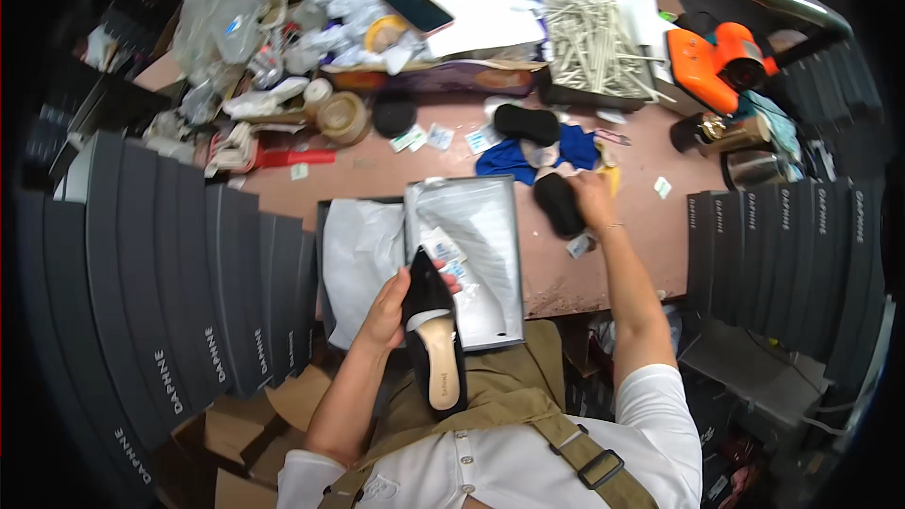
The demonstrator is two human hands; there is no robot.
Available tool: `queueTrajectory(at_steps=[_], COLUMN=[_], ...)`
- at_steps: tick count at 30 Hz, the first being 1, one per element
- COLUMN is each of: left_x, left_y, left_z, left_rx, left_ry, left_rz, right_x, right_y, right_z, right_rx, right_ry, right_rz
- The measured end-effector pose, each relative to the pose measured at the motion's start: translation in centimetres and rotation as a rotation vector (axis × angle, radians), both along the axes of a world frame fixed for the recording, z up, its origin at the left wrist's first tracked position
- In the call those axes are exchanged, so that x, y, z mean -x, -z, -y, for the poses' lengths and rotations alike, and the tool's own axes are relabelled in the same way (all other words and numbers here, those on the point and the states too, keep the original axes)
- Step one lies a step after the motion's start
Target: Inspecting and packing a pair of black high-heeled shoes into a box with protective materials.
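Note:
My left hand [388, 309] is closed round the pointed front of a black mule shoe [434, 353], whose beige insole faces up. Under its toe lies an open shoe box [515, 254] lined with white tissue paper [363, 254], with small printed packets [445, 247] inside. Farther right, my right hand [592, 200] grips the side of a black, waisted shoe-polishing sponge [558, 205] at the table top. Just beyond it, a second black sponge [526, 123] rests by a crumpled blue cloth [504, 160]. The fingertips of my right hand are partly hidden.
Stacked grey shoe boxes [179, 273] rise at left and more boxes [782, 254] at right. Behind are a box of white sticks [599, 47], a phone [417, 9] on papers, a tape roll [343, 118] and an orange tool [702, 71]. Small packets [663, 188] dot the pink table [622, 269].

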State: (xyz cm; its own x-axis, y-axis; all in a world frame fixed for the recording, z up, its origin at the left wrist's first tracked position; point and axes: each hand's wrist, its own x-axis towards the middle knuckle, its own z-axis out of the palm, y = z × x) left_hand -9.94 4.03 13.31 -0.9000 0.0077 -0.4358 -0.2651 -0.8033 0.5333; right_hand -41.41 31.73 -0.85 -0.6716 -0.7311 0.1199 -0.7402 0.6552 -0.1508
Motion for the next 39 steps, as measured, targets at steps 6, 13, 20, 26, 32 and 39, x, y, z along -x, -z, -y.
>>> queueTrajectory(at_steps=[6, 13, 20, 26, 32, 39], left_x=[0.6, -0.6, -2.3, -4.6, -5.6, -5.9], left_y=[-0.7, -0.5, -1.8, -1.9, -2.4, -2.6], left_z=[0.0, 0.4, 1.0, 1.6, 1.2, 1.1], left_rx=[-0.038, -0.074, 0.026, 0.002, 0.040, -0.027], left_ry=[0.027, -0.043, -0.115, -0.089, -0.101, -0.126], left_rz=[0.008, 0.053, 0.053, 0.017, 0.041, 0.025], right_x=[1.0, -12.9, -24.5, -25.7, -26.5, -26.1], right_y=[-8.0, -20.3, -19.6, -19.6, -19.8, -19.9], right_z=[-1.7, 6.2, 14.8, 15.4, 16.6, 16.9], right_rx=[0.355, 0.549, 0.664, 0.583, 0.587, 0.670], right_ry=[0.199, 0.040, -0.473, -0.544, -0.499, -0.441], right_rz=[-0.072, 0.625, 0.339, 0.268, 0.266, 0.250])
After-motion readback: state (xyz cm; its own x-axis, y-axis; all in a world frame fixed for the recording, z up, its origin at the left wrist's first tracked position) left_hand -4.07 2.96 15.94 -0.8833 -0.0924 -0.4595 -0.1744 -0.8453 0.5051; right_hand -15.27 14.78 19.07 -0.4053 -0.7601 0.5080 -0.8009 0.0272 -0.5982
